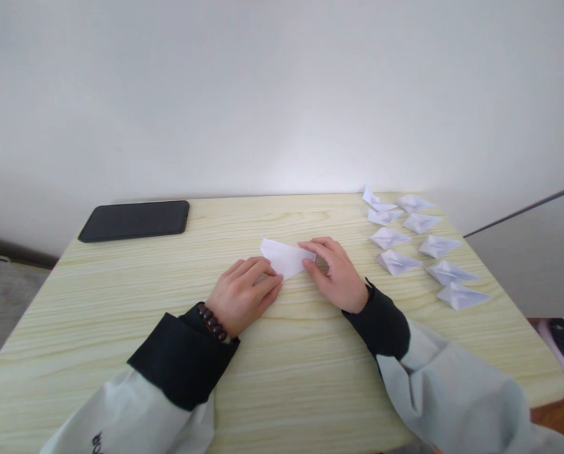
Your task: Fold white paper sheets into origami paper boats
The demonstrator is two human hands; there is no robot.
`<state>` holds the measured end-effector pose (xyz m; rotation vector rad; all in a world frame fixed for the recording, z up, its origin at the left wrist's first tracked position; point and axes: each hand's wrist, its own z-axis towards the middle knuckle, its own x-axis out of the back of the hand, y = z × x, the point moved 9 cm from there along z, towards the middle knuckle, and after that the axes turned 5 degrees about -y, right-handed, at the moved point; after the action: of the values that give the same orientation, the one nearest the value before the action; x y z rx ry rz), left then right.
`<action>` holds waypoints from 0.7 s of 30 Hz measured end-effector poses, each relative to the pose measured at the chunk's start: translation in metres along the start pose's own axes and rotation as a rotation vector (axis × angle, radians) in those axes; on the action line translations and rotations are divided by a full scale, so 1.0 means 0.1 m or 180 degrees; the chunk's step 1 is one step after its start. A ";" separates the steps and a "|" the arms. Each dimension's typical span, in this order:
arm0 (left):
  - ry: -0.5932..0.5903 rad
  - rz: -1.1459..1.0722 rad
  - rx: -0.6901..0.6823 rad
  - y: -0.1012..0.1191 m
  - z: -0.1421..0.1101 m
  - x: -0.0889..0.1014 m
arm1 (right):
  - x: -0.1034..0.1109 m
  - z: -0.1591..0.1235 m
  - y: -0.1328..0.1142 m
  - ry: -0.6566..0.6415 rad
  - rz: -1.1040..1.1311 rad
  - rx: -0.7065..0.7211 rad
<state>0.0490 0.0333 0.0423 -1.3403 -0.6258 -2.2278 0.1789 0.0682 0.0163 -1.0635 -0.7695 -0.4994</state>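
Observation:
A small piece of folded white paper (pixel 285 257) lies in the middle of the table, broad at its left end and narrower at the right. My left hand (pixel 244 293) has its thumb and fingertips closed on the lower left edge of the paper. At the narrow right end, my right hand (pixel 334 271) holds the paper between thumb and forefinger. The undersides of the fingertips are hidden.
Several folded white paper boats (pixel 397 262) stand in two rough columns on the right of the pale wooden table (pixel 291 378). A black phone (pixel 134 221) lies at the back left. Behind the table rises a white wall (pixel 272 94).

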 end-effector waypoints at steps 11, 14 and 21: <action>-0.0063 0.0193 0.0751 -0.23 0.01 -0.02 | -0.10 -0.03 -0.14 -0.0173 -0.0565 0.0129; -0.0304 0.0373 0.0838 -0.26 0.00 -0.08 | -0.10 -0.04 -0.16 -0.0172 -0.0600 0.0172; -0.0197 0.0286 0.0806 -0.27 -0.02 -0.08 | -0.09 -0.05 -0.18 -0.0077 -0.0630 0.0167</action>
<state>0.0353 0.0545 0.0307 -1.2850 -0.8226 -1.9673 0.1620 0.0562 0.0191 -0.9508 -0.9100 -0.6320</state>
